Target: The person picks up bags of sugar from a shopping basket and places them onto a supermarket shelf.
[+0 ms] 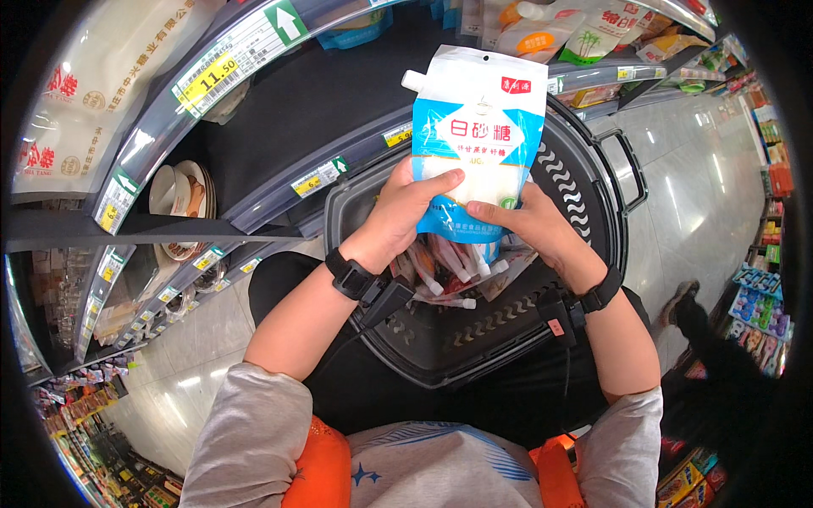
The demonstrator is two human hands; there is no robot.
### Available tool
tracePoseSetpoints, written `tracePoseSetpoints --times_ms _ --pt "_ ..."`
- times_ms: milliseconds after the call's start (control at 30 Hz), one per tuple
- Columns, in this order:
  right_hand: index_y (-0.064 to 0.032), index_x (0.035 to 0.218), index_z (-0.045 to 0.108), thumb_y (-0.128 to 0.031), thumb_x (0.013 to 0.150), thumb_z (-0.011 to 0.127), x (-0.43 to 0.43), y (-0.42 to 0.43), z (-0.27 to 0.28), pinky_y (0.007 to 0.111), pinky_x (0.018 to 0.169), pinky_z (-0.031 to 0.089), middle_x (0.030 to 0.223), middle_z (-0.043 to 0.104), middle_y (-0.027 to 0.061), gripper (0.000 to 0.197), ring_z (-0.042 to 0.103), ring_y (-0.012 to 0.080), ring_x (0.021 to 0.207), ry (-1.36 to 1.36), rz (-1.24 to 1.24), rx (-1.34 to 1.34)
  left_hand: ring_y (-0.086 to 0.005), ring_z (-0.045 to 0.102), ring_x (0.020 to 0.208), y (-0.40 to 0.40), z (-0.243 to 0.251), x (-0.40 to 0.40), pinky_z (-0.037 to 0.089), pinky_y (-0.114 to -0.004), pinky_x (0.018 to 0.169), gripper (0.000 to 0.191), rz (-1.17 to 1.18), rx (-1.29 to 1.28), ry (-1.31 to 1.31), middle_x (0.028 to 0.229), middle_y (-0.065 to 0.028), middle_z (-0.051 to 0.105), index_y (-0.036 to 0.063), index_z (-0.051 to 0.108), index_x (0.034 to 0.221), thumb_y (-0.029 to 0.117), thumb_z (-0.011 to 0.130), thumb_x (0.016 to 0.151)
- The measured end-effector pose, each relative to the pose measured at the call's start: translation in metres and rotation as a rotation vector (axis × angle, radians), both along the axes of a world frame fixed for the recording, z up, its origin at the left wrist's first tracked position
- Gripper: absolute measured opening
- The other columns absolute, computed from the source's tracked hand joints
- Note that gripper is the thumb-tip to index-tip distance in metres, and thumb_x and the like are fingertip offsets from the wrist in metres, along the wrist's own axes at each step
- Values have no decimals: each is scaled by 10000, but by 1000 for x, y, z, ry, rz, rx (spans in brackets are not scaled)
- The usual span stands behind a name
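Observation:
A white and blue spouted pouch of white sugar [481, 136] is held upright between my two hands, its printed front towards me and its white spout at the upper left. My left hand [406, 206] grips the lower left side, thumb across the front. Gripping the lower right side is my right hand [530, 219], its thumb also on the front. Beneath the pouch stands a dark grey plastic shopping basket [438, 374]. Several spouted pouches [444, 260] lie inside it, partly hidden by the held pouch and my hands.
Dark shelves with price rails [254, 47] curve along the left and top. Large white sugar bags [70, 108] stand at upper left, bowls [171, 193] below them. More pouches [603, 28] sit at upper right. The basket handle [625, 168] sticks out right. Another person's leg [692, 324] is at right.

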State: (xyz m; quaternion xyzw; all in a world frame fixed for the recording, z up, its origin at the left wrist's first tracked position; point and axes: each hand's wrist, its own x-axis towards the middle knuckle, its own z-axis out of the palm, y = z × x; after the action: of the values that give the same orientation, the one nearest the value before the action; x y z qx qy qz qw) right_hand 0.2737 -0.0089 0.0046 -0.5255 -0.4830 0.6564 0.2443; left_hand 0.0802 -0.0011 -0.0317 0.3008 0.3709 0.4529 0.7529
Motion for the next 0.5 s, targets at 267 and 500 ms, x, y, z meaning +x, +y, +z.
tracePoseSetpoints --times_ms 267,500 --pt "45 1253 560 -265 797 793 1 2 -8 323 938 473 1199 634 152 598 609 204 1087 -19 43 10 -181 639 1035 1 -2 1 520 -300 885 367 -19 4 0 1179 -125 633 -11 537 1233 99 646 900" --pt "41 1287 527 -236 805 781 2 2 -9 310 967 446 1239 603 142 610 582 197 1117 -39 71 -1 -195 636 1048 0 -7 4 516 -315 903 380 -5 -20 -1 1190 -129 629 -10 526 1249 85 639 899"
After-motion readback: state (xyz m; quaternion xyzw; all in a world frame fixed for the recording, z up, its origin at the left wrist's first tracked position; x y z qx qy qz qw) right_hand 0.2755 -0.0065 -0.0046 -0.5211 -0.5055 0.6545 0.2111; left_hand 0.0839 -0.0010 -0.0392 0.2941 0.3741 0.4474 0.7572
